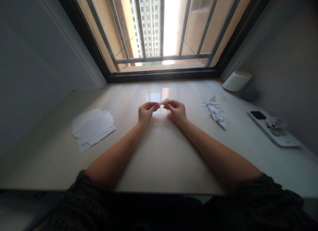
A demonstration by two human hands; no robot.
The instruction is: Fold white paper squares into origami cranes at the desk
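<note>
Fingers [156, 106] of both hands around a small, half-hidden folded paper [164, 101].

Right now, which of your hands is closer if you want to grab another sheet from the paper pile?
The left hand, probably. The stack of white sheets lies on the left side of the sill, nearer that hand. The right hand would have to cross over, and it pinches the small folded paper along with the left.

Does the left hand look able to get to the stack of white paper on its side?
Probably yes. Bare table lies between the left hand and the paper stack, but the hand would first have to release the small folded paper.
</note>
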